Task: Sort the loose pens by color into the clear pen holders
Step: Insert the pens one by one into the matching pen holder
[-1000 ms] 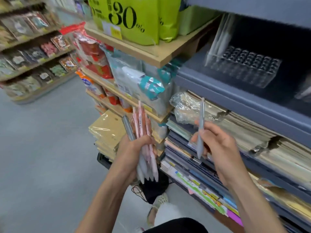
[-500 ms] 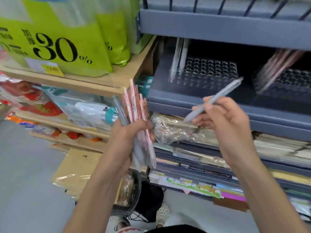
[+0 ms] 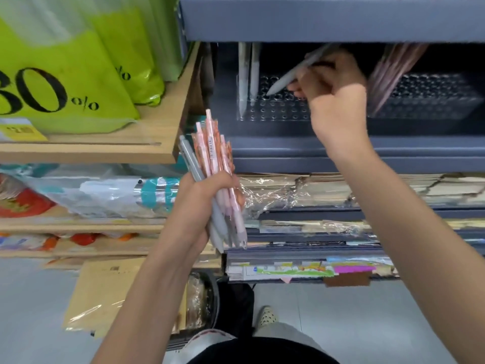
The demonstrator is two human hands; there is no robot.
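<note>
My left hand (image 3: 202, 203) grips a bundle of pens (image 3: 214, 158), mostly pink with a couple of grey ones, below the blue shelf. My right hand (image 3: 333, 93) reaches into that shelf and holds a single grey pen (image 3: 294, 73), its tip pointing down-left just above the holes of the left clear pen holder (image 3: 275, 111). Two grey pens (image 3: 248, 74) stand upright at that holder's left end. A second clear pen holder (image 3: 430, 101) to the right carries several pink pens (image 3: 393, 67), leaning.
The blue shelf's front lip (image 3: 341, 153) runs below the holders, with another shelf board (image 3: 315, 19) close above. Stacks of wrapped paper (image 3: 301, 195) fill lower shelves. Green packages (image 3: 65, 74) sit on a wooden shelf (image 3: 105, 151) at left. A basket (image 3: 207, 306) stands on the floor.
My right hand has moved up and into the shelf, tipping the grey pen point-down over the left holder. The view has moved closer to the shelf; my left hand keeps its bundle.
</note>
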